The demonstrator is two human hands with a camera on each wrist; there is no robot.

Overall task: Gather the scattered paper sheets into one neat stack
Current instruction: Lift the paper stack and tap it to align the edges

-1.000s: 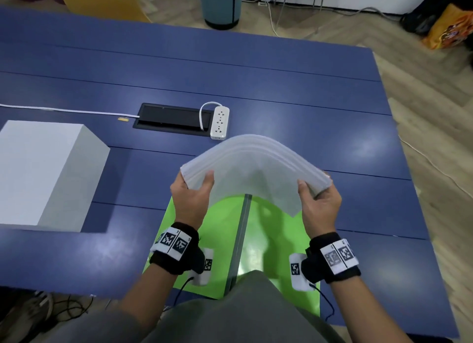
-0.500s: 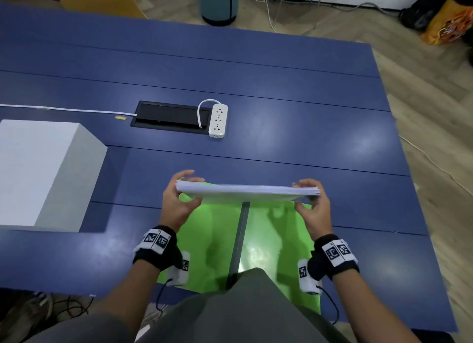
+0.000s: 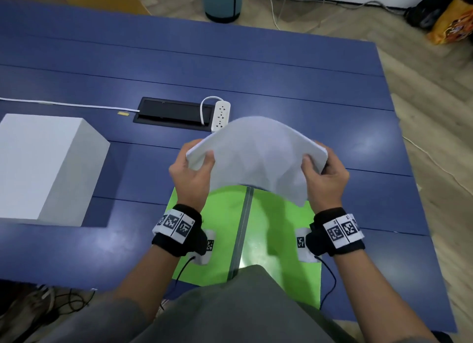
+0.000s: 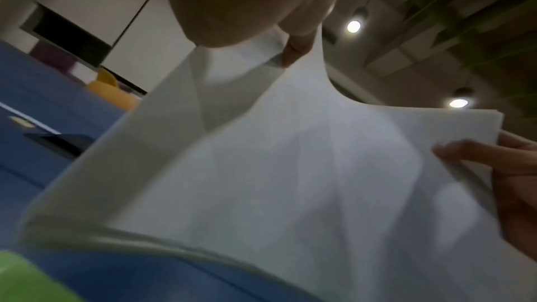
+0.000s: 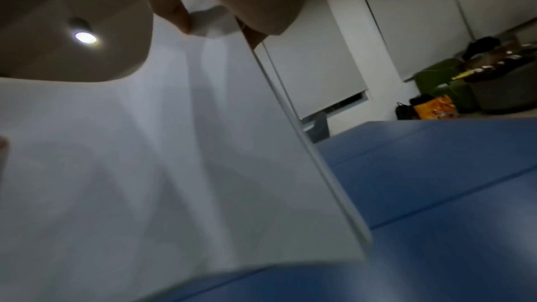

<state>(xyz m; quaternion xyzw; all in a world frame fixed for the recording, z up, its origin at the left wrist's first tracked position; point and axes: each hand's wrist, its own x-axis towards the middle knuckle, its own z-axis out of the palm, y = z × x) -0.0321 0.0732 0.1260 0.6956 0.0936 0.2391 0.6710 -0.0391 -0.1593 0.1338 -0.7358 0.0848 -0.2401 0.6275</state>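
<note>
A stack of white paper sheets (image 3: 258,156) hangs in the air above the green mat (image 3: 222,214), bowed upward in the middle. My left hand (image 3: 192,171) grips its left end, thumb on top. My right hand (image 3: 325,173) grips the right end the same way. In the left wrist view the paper stack (image 4: 290,169) fills the frame from below, with the right hand's fingers (image 4: 476,155) at its far edge. The right wrist view shows the underside of the paper stack (image 5: 145,169) and its aligned side edge.
The blue table (image 3: 281,69) holds a large white box (image 3: 46,163) at the left. A white power strip (image 3: 221,115) and a black cable hatch (image 3: 174,112) lie behind the paper. The table's right edge drops to wooden floor (image 3: 435,117).
Half a second ago the stack was held flat and level between both hands. It now bows upward again, tilted with its top face toward me, as both hands press its ends inward.
</note>
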